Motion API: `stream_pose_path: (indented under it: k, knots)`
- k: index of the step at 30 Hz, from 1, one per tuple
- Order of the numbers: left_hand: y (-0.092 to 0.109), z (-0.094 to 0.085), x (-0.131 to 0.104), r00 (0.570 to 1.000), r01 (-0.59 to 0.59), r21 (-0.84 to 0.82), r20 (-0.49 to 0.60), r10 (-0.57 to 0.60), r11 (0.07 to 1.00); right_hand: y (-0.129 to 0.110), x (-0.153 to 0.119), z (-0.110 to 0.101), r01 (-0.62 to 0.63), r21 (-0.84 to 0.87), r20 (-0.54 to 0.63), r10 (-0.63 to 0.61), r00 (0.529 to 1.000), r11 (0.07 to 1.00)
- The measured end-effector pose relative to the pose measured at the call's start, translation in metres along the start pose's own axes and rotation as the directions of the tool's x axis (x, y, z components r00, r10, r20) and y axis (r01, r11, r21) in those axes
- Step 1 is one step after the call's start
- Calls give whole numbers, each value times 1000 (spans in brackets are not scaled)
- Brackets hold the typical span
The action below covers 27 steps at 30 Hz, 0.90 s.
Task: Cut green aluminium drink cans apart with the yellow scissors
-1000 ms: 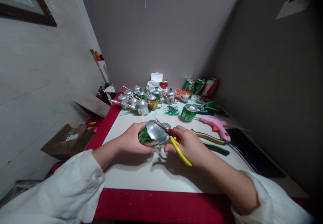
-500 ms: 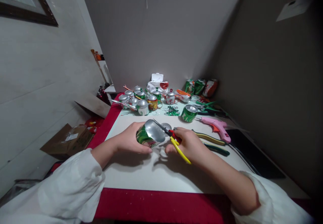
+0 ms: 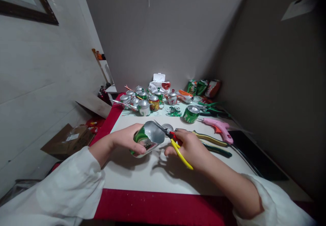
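Note:
A green can, cut open at the top (image 3: 149,137), is tilted in my left hand (image 3: 128,138), its silvery inside facing up and right. My fingers wrap round its left side. Red-and-yellow handled pliers or snips (image 3: 179,151) are held in my right hand (image 3: 191,149), the dark pointed tips reaching over the can's rim. Whether the tips touch the metal I cannot tell. Behind the tool a round silver disc (image 3: 167,128) lies on the white board (image 3: 134,181). Past it stands a short green can piece (image 3: 191,114).
Small can-made pots (image 3: 144,107) stand at the back left beside green scraps (image 3: 174,111). On the right lie a pink glue gun (image 3: 220,129), yellow-handled pliers (image 3: 211,138) and a black tablet-like slab (image 3: 257,156). Crushed cans (image 3: 202,87) are at the back right.
My left hand has shifted slightly left and turned the can, so more of its side shows. The tool in my right hand has barely moved.

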<state>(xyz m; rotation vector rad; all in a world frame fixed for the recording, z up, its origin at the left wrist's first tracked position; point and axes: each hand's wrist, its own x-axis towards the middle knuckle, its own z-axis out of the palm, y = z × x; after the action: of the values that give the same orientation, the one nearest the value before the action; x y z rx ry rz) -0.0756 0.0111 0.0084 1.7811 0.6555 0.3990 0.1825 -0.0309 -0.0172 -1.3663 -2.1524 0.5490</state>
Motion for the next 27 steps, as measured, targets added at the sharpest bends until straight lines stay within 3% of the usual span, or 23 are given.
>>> stream_pose_path:
  k: [2,5,9,13,19,27]
  knots:
    - [1,2,0,996,-56,84,-59,61,995,1,1,0,-11,6,-23,11,1000,1000]
    - [2,11,4,956,-100,259,-244,165,961,2,3,0,-46,19,-74,48,996,999]
    - [3,28,11,852,44,373,-498,160,927,1,6,5,-117,92,-94,126,988,989]
    - [4,37,14,774,110,445,-599,204,889,1,6,8,-100,102,-66,107,992,990]
    - [5,41,12,830,123,512,-523,195,850,1,5,4,-59,-91,-6,59,998,994]
    - [4,40,10,827,117,505,-526,197,855,-3,4,0,-76,-92,-19,75,997,993]
